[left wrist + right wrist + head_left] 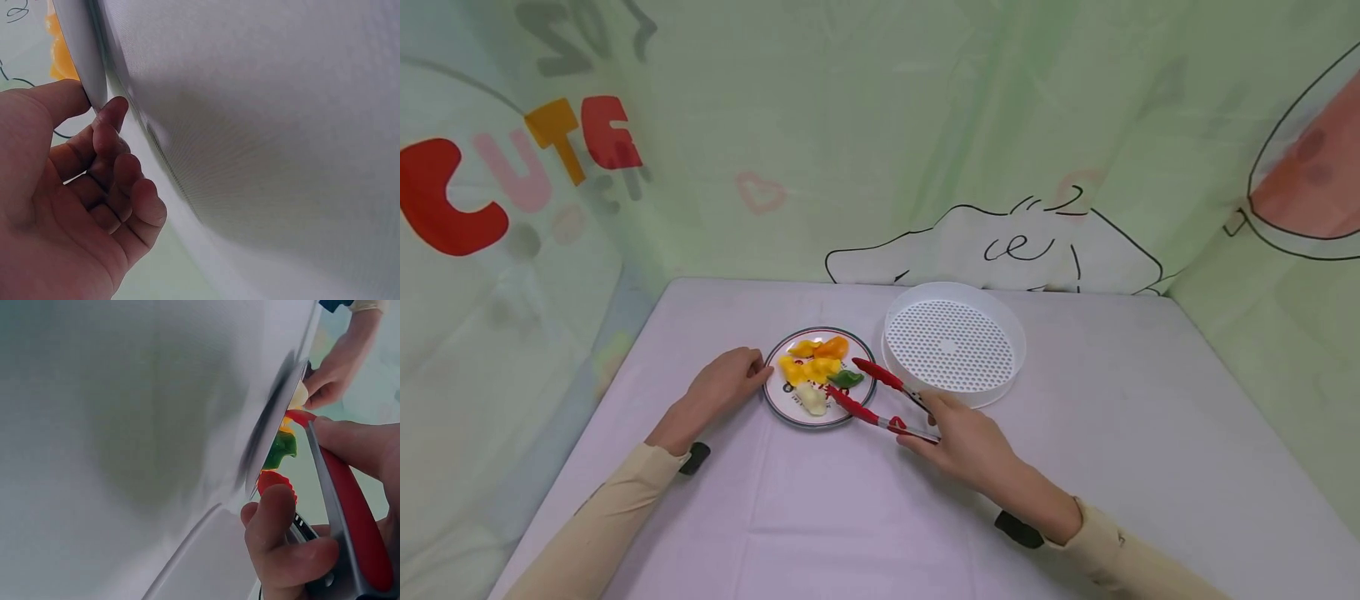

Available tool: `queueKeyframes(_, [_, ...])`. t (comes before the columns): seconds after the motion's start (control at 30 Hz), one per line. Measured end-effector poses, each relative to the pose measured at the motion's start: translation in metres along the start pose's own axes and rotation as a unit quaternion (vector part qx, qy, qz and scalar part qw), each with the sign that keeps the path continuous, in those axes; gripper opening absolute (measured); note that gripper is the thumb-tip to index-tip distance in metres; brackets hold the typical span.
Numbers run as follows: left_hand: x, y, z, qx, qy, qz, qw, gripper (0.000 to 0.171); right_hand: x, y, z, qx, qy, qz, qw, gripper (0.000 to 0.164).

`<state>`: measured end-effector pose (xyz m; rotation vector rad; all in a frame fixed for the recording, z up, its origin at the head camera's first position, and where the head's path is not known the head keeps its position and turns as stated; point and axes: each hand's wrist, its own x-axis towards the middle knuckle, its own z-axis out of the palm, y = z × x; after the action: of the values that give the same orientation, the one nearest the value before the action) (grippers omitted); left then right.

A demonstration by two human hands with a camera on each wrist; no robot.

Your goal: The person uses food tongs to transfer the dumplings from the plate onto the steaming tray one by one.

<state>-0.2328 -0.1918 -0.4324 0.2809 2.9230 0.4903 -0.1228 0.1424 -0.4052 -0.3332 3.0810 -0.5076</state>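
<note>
A round plate [788,408] with a dark rim carries several dumpling-shaped pieces: orange [832,347], yellow [822,367], white [811,399] and green [847,379]. My left hand [726,385] pinches the plate's left edge between thumb and index finger, the other fingers loosely curled, as the left wrist view shows. In my right hand [972,440] is a pair of tongs [882,375] with red tips and metal arms. The tongs are spread apart over the plate's right side, one tip on each side of the green dumpling, with nothing gripped.
Right behind the plate stands a round white steamer tray [951,346] with a perforated base. A pale cloth covers the table [850,517]. Green printed curtains [850,125] enclose the back and sides.
</note>
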Motion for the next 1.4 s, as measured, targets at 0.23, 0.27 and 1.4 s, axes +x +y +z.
queueKeyframes(0.23, [-0.002, 0.001, -0.001, -0.007, 0.000, 0.003, 1.0000, 0.025, 0.004, -0.003, 0.000, -0.020, 0.011, -0.012, 1.000, 0.054])
queueKeyframes(0.27, [-0.002, 0.001, -0.001, -0.007, 0.000, 0.003, 1.0000, 0.025, 0.004, -0.003, 0.000, -0.019, 0.015, -0.016, 1.000, 0.050])
queueKeyframes(1.4, [-0.001, -0.001, 0.001, -0.009, -0.003, 0.004, 0.9999, 0.026, 0.002, 0.056, -0.071, -0.020, 0.045, 0.003, 0.999, 0.066])
